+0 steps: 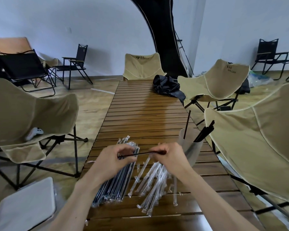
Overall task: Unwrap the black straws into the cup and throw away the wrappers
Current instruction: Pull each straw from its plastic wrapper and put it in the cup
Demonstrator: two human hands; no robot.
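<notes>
Black against the slatted wood, one straw (pixel 141 154) is held between both hands just above the bench (pixel 140 114). The left hand (pixel 113 160) has its grip pinched narrow on the straw's left end, where clear wrapper seems still to cling; the right hand (pixel 168 155) has its grip curled tight round the right end. The straw's long axis runs almost level from left to right, tilting slightly up toward the right hand, so its right end points toward the cup (pixel 191 147), which stands just beside that hand near the bench's right edge.

Several risks show. The cup sits close to the edge and to the right wrist, with unwrapped straws (pixel 203 132) leaning out of it; a careless swing could tip it over. Empty wrappers (pixel 154 179) lie loose below the hands, beside the wrapped bundle (pixel 113 182); a sleeve or draught could scatter them or mix them with full ones. Pulling too hard might bend the thin straw.
</notes>
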